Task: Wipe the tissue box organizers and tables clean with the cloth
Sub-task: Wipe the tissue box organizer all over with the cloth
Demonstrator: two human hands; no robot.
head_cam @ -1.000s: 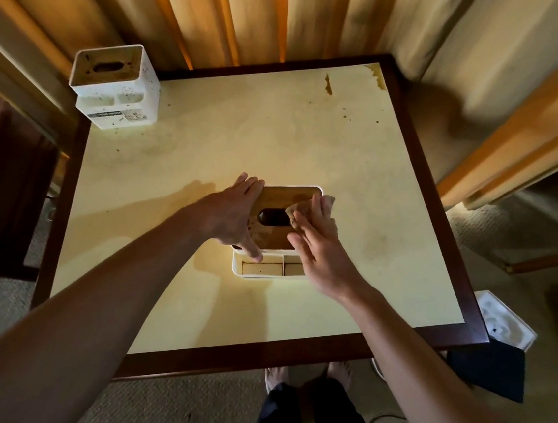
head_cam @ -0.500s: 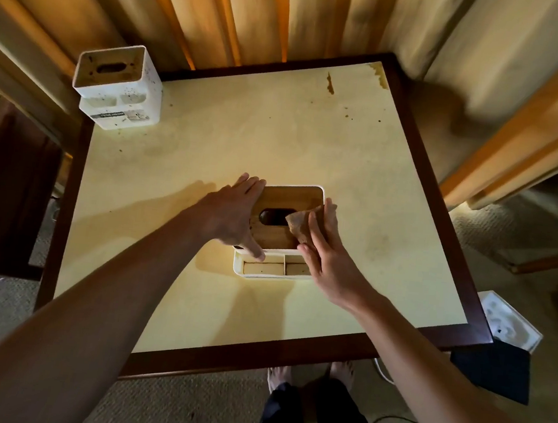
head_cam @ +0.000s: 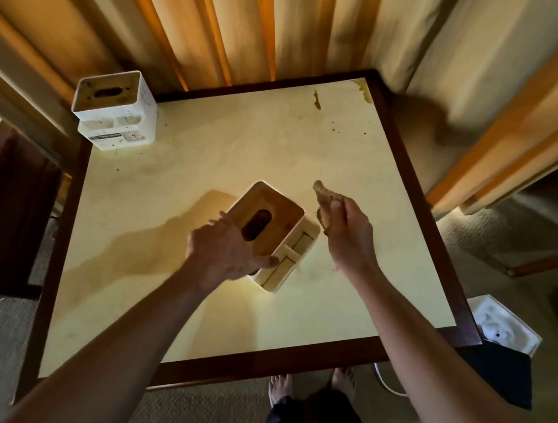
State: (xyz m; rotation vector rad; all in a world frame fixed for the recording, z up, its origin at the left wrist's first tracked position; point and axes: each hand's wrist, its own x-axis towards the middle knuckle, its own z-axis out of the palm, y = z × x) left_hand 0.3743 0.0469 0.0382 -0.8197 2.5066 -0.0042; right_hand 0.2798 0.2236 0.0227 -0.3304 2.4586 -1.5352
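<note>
A white tissue box organizer (head_cam: pixel 279 225) with a wooden lid and small front compartments sits turned at an angle in the middle of the cream table (head_cam: pixel 207 155). My left hand (head_cam: pixel 225 254) grips its near left corner, thumb over the lid edge. My right hand (head_cam: pixel 346 234) hovers just right of the box and holds a bunched brownish cloth (head_cam: pixel 325 197), which sticks out above the fingers. A second white organizer (head_cam: pixel 114 109) stands at the table's far left corner.
Brown stains (head_cam: pixel 317 100) and specks mark the table's far edge. Curtains (head_cam: pixel 221 22) hang behind the table. A dark chair (head_cam: pixel 2 209) is at the left. A white box (head_cam: pixel 503 324) on a dark item and cables lie on the carpet at the right.
My left hand has turned the middle organizer so it sits diagonally. My right hand has lifted the cloth off the lid and moved right, bunching it up.
</note>
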